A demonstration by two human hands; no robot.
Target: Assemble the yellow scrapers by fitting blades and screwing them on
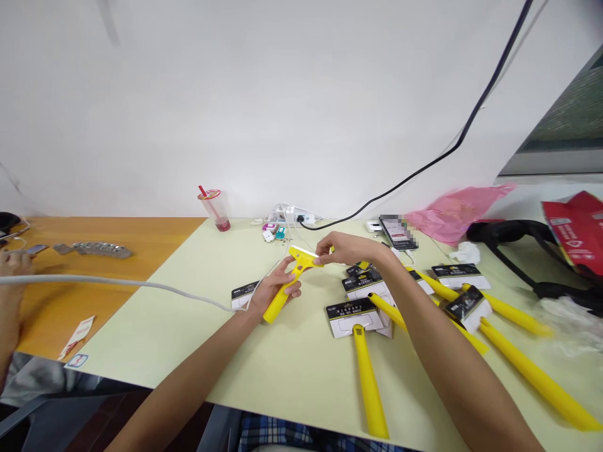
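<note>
My left hand (273, 290) is closed around the handle of a yellow plastic scraper (287, 289), whose wide head has a thin metal blade edge along its top (301, 253). My right hand (342, 248) pinches that head from the right, with the fingertips at the blade end. Just beyond my right forearm lie several more yellow scrapers, their heads inside black-and-white card packaging (355, 317). Their long handles point toward me, and my forearm hides parts of them. One card (245, 295) lies alone by my left hand.
A co-worker's hand (14, 263) rests on the orange wooden table (98, 307) at left, near a grey metal strip (101, 250). A white cable (117, 282) crosses the pale green table (292, 370). At the back stand a power strip (292, 216), cup (217, 210), phone (398, 232) and pink bag (452, 213).
</note>
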